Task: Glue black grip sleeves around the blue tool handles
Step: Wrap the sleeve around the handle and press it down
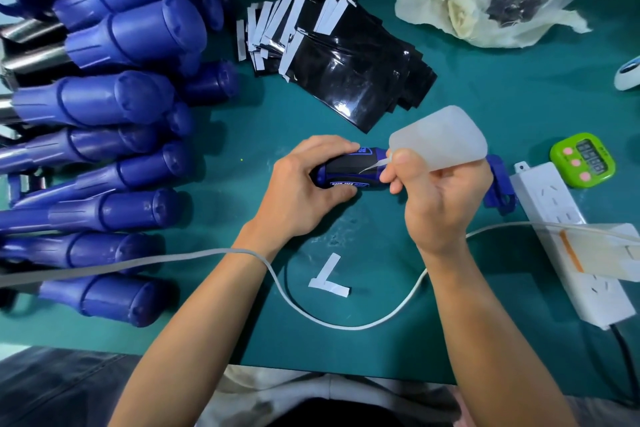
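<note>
Blue handle (372, 153) wearing black sleeve (346, 166), centre of frame, on green mat (450, 97).
Gripped at left end by left hand (304, 180), fingers curled round. Clutched in right hand (443, 191): pale squeeze bottle (440, 139), nozzle aimed at sleeve's loose white strip (375, 164). Heaped at left: bare handles (114, 97). Stacked at upper centre: spare sleeves (346, 59).

Left grip (304, 180) and right grip (440, 198) both curled, forearms converging

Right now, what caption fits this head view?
Left hand holds a blue handle; right hand points a glue bottle at its black sleeve.
</note>
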Demonstrator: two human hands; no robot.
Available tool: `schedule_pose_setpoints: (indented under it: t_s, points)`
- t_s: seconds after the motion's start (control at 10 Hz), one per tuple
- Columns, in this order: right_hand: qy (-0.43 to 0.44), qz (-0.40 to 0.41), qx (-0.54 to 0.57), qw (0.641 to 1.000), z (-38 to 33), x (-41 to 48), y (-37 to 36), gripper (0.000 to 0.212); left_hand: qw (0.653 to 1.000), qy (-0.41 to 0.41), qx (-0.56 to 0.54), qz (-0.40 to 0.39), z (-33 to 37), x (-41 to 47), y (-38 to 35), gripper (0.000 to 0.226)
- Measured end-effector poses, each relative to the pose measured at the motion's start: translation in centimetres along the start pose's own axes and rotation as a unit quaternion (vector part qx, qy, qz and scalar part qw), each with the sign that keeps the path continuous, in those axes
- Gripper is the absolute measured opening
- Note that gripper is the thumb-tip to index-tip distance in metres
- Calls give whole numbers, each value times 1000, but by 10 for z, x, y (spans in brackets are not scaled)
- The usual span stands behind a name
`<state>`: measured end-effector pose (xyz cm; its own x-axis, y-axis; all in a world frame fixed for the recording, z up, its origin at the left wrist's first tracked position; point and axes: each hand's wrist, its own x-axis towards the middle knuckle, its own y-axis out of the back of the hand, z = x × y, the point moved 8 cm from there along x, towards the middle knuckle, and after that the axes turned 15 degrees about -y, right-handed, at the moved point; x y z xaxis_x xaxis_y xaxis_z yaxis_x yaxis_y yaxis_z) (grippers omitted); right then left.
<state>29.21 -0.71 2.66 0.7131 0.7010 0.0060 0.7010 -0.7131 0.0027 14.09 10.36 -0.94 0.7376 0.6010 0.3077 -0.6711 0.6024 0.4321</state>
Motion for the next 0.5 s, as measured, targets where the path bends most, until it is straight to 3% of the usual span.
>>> schedule_pose_setpoints:
  t_s: [0.5]
  points:
    - [20, 25, -29, 999, -3, 4, 8, 33, 1000, 8, -1, -3, -1, 0, -1, 56]
